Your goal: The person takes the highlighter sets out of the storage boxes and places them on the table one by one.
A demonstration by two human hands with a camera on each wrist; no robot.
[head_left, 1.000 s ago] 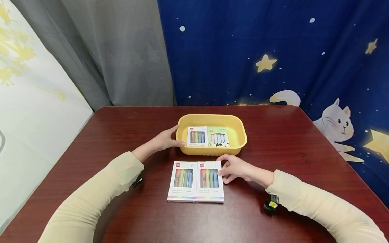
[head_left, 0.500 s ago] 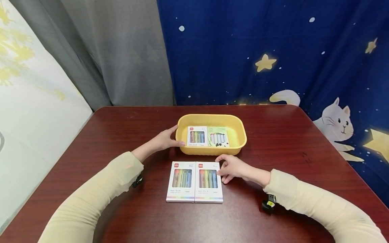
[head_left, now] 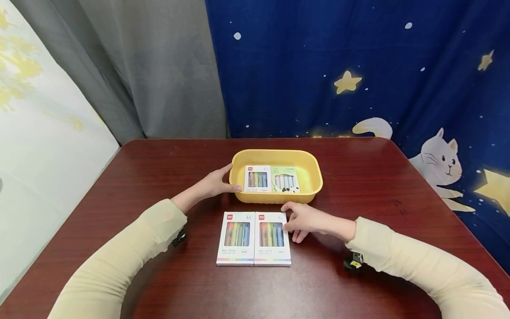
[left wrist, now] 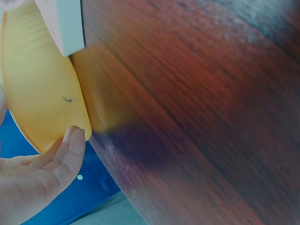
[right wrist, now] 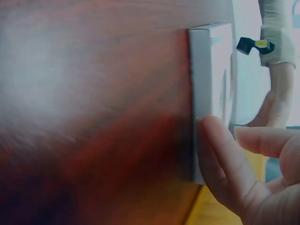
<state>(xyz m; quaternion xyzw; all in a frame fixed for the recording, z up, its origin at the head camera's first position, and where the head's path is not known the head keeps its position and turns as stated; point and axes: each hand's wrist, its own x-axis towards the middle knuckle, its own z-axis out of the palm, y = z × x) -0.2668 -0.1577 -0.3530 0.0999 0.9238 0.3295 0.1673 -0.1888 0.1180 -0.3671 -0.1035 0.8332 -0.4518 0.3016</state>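
Two white crayon boxes lie flat side by side on the table: the left box [head_left: 235, 254] and the right box [head_left: 272, 254], each with a window showing coloured sticks. At the right box's right edge is my right hand [head_left: 308, 219]. In the right wrist view, its fingertips [right wrist: 211, 124] touch the box's side, with the thumb close over the face. My left hand [head_left: 211, 184] grips the left end of a yellow plastic basket [head_left: 311, 177], thumb at the front rim and fingers on the end wall. Inside lie a white crayon box [head_left: 257, 178] and a green panda-print box [head_left: 285, 180].
The dark red-brown table [head_left: 167, 159] ends at a back edge behind the basket. Beyond it hang a grey curtain [head_left: 167, 79] and a blue star-and-cat curtain [head_left: 287, 71]. The basket stands just behind the two boxes.
The two boxes and my right hand have shifted very slightly left. My left hand keeps its hold on the basket, and the head view has drifted a little.
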